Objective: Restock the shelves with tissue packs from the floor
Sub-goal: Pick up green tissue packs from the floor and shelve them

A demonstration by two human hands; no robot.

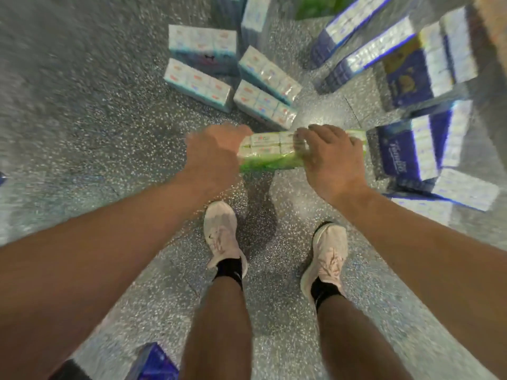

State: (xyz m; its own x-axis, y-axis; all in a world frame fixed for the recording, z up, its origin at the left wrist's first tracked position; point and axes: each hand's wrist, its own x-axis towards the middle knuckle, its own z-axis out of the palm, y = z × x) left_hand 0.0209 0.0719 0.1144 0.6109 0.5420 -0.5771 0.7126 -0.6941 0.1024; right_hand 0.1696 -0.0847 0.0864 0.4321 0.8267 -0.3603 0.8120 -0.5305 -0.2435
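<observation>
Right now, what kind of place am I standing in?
Probably a shop aisle or stockroom: many wrapped tissue packs lie on a speckled floor, and both hands, left hand and right hand, hold a green pack.

Speckled grey terrazzo-type floor (96, 111), glossy, with thin joint lines. Bright overhead glare patch (315, 111) near centre. Strip of brown surface (493, 26) at upper right corner, unidentifiable. Edges heavily motion-blurred; no walls discernible.

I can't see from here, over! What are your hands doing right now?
Left hand and right hand gripping the ends of a green plastic-wrapped tissue pack. Teal-and-white tissue packs on the floor just beyond. Shelves not in view.
</observation>
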